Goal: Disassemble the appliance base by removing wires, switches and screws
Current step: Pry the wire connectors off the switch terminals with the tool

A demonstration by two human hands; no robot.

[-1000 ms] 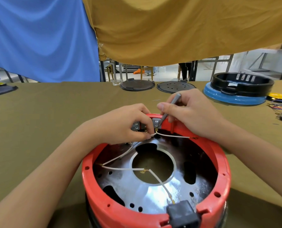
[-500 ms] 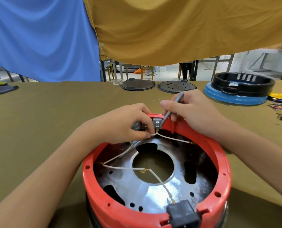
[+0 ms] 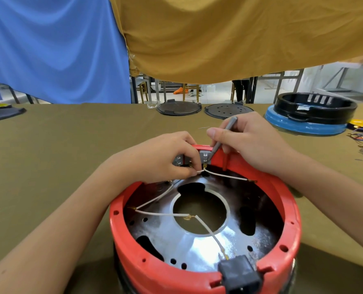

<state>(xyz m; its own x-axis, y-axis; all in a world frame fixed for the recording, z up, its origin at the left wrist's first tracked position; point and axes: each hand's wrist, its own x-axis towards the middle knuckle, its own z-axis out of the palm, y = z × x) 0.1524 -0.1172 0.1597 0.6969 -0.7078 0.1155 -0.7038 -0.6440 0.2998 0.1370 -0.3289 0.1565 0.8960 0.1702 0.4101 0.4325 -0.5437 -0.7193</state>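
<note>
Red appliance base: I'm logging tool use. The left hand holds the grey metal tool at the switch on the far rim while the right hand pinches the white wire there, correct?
Not quite: the hands are swapped. In the head view the right hand holds the grey metal tool at the switch on the far rim of the red appliance base, while the left hand pinches the white wire.

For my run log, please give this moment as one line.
left hand: pinches white wire | right hand: holds metal tool at switch | red base: wires attached

Red round appliance base point(image 3: 288, 213) sits upside-down on the worktop, its shiny metal plate point(image 3: 197, 247) exposed. White wires point(image 3: 161, 214) cross inside, a grey switch point(image 3: 205, 156) at the far rim, black socket point(image 3: 239, 272) nearest.
</note>
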